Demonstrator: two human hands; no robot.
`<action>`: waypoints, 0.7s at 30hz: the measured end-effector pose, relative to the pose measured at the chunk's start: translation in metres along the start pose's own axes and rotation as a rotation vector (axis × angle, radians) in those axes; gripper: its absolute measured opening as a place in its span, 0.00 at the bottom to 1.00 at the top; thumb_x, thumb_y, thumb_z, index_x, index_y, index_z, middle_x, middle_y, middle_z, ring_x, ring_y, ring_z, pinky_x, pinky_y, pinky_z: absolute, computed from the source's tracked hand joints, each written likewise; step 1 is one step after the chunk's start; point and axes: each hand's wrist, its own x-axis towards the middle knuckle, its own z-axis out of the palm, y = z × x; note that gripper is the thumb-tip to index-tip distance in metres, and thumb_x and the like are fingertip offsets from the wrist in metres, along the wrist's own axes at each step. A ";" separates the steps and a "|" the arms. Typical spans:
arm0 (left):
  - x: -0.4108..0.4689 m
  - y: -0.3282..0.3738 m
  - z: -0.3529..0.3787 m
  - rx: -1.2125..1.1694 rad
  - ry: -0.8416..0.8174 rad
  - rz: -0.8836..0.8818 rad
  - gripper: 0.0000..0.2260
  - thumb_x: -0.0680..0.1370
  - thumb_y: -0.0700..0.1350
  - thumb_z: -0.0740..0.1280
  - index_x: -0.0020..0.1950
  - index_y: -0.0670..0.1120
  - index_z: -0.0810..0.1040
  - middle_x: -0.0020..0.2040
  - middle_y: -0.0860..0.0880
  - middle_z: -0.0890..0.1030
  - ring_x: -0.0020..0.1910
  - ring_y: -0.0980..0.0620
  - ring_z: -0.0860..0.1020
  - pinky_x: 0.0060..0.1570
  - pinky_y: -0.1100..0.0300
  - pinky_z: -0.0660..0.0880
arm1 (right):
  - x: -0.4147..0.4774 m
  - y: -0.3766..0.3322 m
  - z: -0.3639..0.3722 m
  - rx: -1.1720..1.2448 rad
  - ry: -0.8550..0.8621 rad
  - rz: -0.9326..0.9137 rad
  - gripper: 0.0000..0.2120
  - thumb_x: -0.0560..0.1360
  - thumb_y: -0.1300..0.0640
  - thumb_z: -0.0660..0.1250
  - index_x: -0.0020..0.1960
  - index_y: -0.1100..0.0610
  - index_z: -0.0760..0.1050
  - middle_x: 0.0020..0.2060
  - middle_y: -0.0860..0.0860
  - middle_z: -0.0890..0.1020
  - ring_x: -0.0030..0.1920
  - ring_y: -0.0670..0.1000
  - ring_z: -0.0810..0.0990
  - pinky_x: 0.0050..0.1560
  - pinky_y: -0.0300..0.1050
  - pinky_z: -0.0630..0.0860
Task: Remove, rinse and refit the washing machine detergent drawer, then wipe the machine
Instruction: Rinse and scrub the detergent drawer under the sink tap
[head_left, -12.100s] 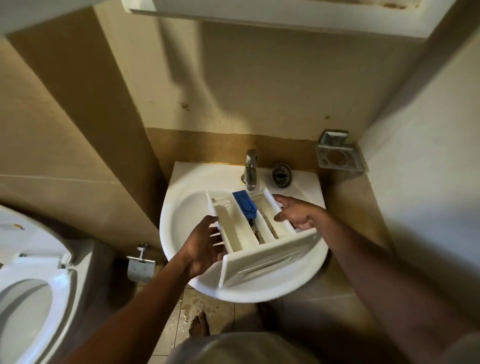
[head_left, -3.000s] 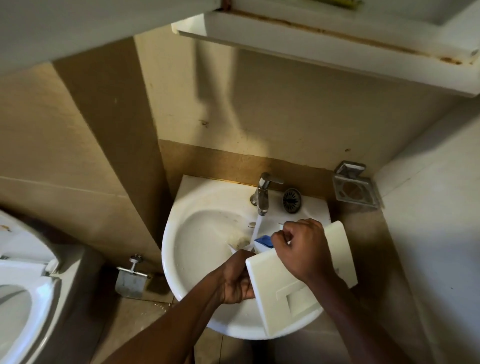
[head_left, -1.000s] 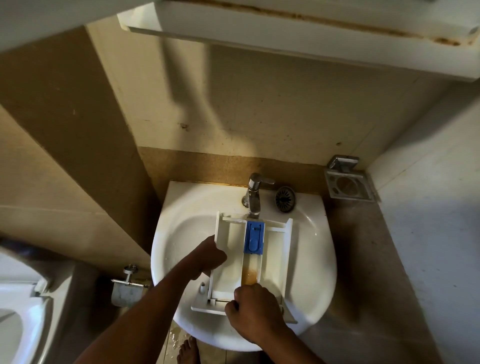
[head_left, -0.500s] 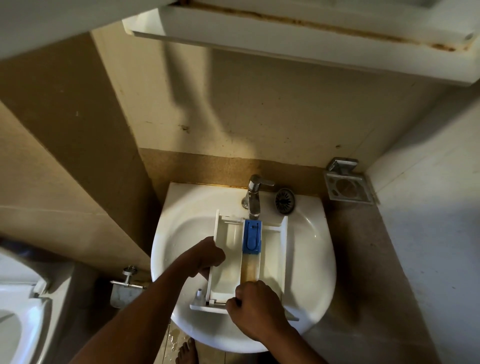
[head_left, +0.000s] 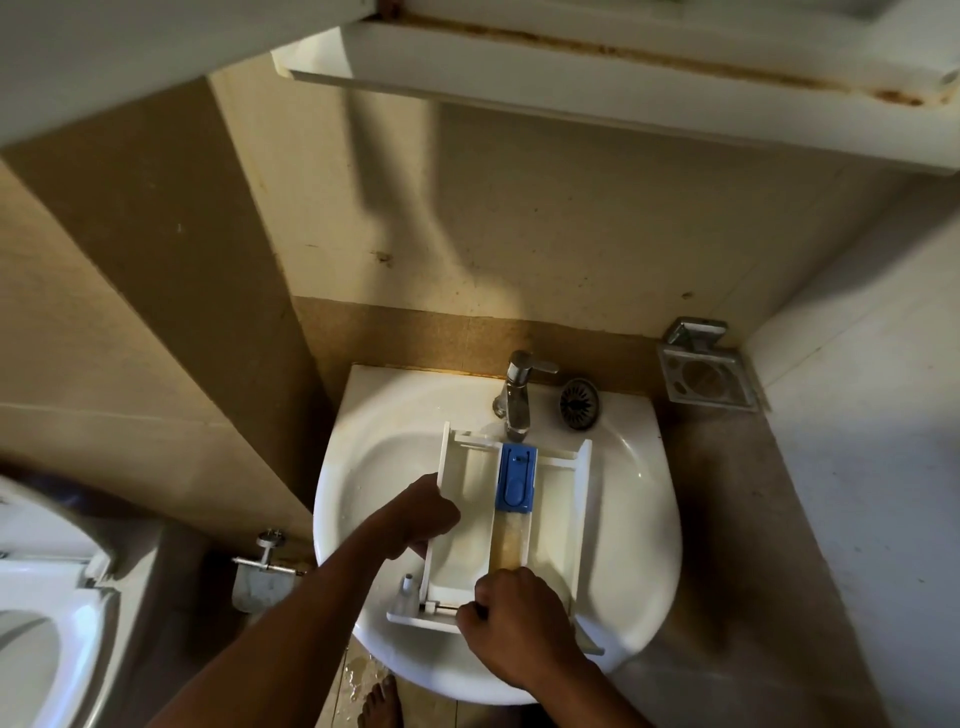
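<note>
Detergent drawer (head_left: 556, 519): white plastic, smooth, dull sheen.
Blue cap (head_left: 517, 484): glossy plastic.
Basin (head_left: 639, 519): glazed white ceramic, glossy, wet.
Tap (head_left: 517, 400): polished metal.
Strainer (head_left: 579, 402), right of tap: dark metal.
Wall holder (head_left: 706, 374): matt grey metal.

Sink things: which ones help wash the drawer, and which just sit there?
Helping: white plastic detergent drawer with blue cap, white ceramic basin, chrome tap, left hand, right hand.
Just sitting: round metal drain strainer, square metal wall holder, white toilet.

L hand (head_left: 426, 514), R hand (head_left: 514, 623), forearms (head_left: 311, 597) bare; foot (head_left: 382, 701) bare, toes visible.
</note>
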 end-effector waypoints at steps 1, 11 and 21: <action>0.000 0.000 0.000 -0.003 0.002 0.003 0.17 0.74 0.32 0.60 0.60 0.47 0.70 0.45 0.46 0.77 0.42 0.46 0.79 0.46 0.44 0.82 | -0.001 0.001 -0.001 0.012 0.001 0.001 0.19 0.73 0.48 0.58 0.28 0.55 0.58 0.26 0.50 0.63 0.29 0.50 0.65 0.26 0.37 0.55; -0.011 -0.021 -0.013 -0.194 0.019 -0.007 0.20 0.74 0.31 0.64 0.64 0.43 0.67 0.52 0.41 0.74 0.51 0.42 0.75 0.56 0.44 0.78 | -0.015 0.044 -0.038 0.206 0.721 -0.038 0.08 0.69 0.56 0.74 0.44 0.53 0.75 0.41 0.45 0.77 0.43 0.48 0.76 0.40 0.42 0.74; -0.030 0.004 -0.011 -0.134 0.280 0.549 0.16 0.73 0.34 0.65 0.52 0.54 0.73 0.45 0.53 0.80 0.48 0.50 0.79 0.42 0.62 0.76 | 0.035 0.076 -0.073 0.506 0.262 0.202 0.08 0.76 0.59 0.68 0.55 0.59 0.78 0.43 0.51 0.85 0.40 0.48 0.85 0.42 0.45 0.81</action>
